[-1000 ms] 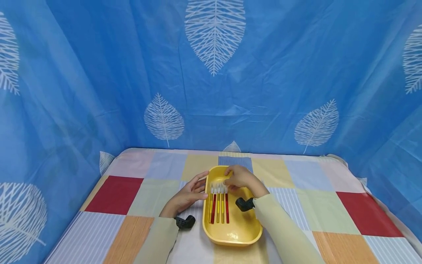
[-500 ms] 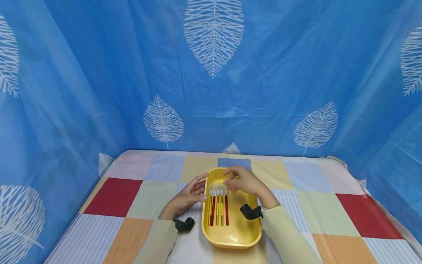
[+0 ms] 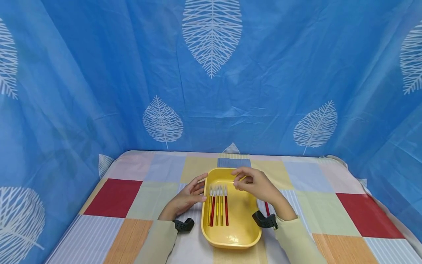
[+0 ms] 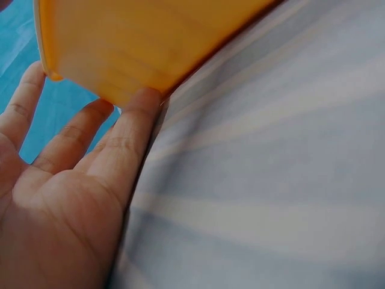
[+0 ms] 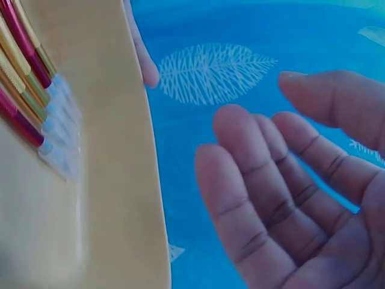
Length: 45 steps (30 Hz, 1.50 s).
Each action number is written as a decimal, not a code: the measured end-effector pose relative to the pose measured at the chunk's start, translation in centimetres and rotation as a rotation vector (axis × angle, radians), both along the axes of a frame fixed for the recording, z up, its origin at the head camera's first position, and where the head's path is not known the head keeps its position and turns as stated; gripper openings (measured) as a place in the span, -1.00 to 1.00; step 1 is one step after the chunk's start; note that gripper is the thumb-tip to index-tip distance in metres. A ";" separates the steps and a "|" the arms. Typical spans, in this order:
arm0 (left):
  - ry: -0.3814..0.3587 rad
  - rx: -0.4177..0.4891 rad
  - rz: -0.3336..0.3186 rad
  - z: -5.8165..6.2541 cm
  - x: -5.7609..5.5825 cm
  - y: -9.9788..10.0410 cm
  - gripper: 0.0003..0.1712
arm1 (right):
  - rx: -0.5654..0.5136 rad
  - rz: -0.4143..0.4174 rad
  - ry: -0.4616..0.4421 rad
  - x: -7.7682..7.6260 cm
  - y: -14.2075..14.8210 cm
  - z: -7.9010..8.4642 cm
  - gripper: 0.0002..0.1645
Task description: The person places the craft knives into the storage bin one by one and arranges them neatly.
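Note:
A yellow plastic tray (image 3: 242, 234) stands in front of me. Side by side in its left half lie several slim craft knives (image 3: 217, 211), with red and gold knurled handles and clear caps pointing away from me. Along the tray's left wall, my left hand (image 3: 186, 198) rests with fingers mostly straight, fingertips touching the wall and rim. Over the tray's far right corner hovers my right hand (image 3: 258, 185), fingers loosely bent and nothing between them. Beside the tray's right wall shows part of a thin red handle (image 3: 266, 208), the rest hidden by my right wrist.
A patchwork cloth (image 3: 329, 212) of coloured squares covers the table. Blue curtains (image 3: 263, 91) with white leaf prints hang behind it and at both sides. Black wrist cameras (image 3: 265, 220) sit on both my wrists, the right one close over the tray's rim.
My right hand has drawn back from the knives' caps, moving right toward the tray's far right rim. The red handle outside the tray has come into sight. My left hand stays put.

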<state>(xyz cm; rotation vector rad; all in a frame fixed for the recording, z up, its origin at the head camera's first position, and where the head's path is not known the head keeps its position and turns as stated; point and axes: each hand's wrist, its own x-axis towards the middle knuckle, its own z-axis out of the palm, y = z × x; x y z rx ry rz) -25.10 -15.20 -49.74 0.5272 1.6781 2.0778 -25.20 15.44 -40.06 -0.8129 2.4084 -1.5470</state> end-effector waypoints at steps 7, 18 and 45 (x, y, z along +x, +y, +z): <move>0.004 -0.018 -0.006 -0.1 0.2 -0.2 0.10 | -0.071 -0.032 0.081 0.8 1.4 -0.1 -0.67; 0.009 -0.022 0.000 0.0 0.0 -0.4 0.10 | -0.089 -0.079 0.166 0.4 4.1 0.0 -0.71; 0.002 -0.022 -0.003 0.0 -0.3 0.0 0.07 | -0.062 -0.195 -0.004 -2.4 8.0 -3.7 -0.62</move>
